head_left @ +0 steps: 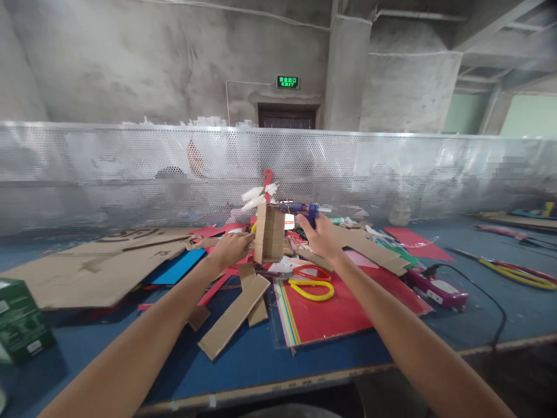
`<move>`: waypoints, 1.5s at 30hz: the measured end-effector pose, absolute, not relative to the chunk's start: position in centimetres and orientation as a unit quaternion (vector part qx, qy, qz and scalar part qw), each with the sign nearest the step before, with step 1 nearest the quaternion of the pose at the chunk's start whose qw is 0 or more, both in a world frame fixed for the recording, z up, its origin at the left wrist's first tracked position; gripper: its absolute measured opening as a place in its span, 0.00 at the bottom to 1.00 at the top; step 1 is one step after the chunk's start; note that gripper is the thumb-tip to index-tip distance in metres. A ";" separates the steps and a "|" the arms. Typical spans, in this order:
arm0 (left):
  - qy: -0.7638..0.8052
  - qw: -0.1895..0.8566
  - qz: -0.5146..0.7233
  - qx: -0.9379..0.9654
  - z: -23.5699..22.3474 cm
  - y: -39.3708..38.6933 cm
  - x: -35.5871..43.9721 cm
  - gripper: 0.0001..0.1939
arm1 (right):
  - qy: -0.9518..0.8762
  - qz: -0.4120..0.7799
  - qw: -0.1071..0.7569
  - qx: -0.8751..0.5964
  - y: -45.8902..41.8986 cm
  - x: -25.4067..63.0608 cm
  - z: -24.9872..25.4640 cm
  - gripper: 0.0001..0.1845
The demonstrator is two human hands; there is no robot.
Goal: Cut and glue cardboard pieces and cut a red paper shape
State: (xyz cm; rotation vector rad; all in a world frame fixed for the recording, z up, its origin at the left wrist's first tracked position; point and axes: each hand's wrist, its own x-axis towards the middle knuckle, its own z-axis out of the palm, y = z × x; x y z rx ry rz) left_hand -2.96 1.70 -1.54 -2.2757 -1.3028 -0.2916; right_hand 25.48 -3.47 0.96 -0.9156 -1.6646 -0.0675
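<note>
"Where does the cardboard box (270, 235) lie from those two hands?"

"Right between them, straight ahead of the person and held up over the cluttered blue table (243, 380). Its long axis stands close to upright, and its hollow side faces back this way."

"Which hand is nearer?"

"The left hand (230, 248), easily. It's on the box's left side. The right hand (319, 235) is off to the other side, apart from the cardboard, with the blue glue gun (311, 210) bridging the gap."

"Does the nozzle touch?"

"Can't make that out from here. The gun lies nearly level, crossing the box's long axis, and its nozzle points left at the top end."

"How closed are the hands?"

"The right is wrapped firmly around the gun's handle; I can't see whether a finger presses the trigger. The left looks clamped on the box's edge, but some fingertips are hidden, so how wide they spread I can't tell."

"And under all that?"

"A yellow loop (313, 298) on red sheets (348, 316), and a loose cardboard strip (235, 316) nearer the person."
</note>
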 end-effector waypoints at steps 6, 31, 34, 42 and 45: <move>-0.472 0.261 -0.100 -0.836 -1.3 1.4 -2.7 0.18 | -0.712 -0.025 0.582 -0.392 -3.6 25.2 1.0 0.23; -0.494 0.223 -0.131 -0.831 -1.3 1.5 -3.0 0.20 | -0.687 -0.032 0.598 -0.411 -2.5 26.7 0.9 0.26; -0.496 0.221 -0.129 -0.830 -1.2 1.3 -2.9 0.19 | -0.684 -0.029 0.597 -0.419 -2.3 26.8 0.9 0.26; -0.492 0.230 -0.115 -0.832 -1.2 1.3 -2.8 0.21 | -0.681 -0.023 0.599 -0.420 -2.3 26.8 0.8 0.27; -0.493 0.230 -0.118 -0.831 -1.2 1.4 -2.9 0.22 | -0.679 -0.020 0.596 -0.429 -2.2 26.9 0.8 0.27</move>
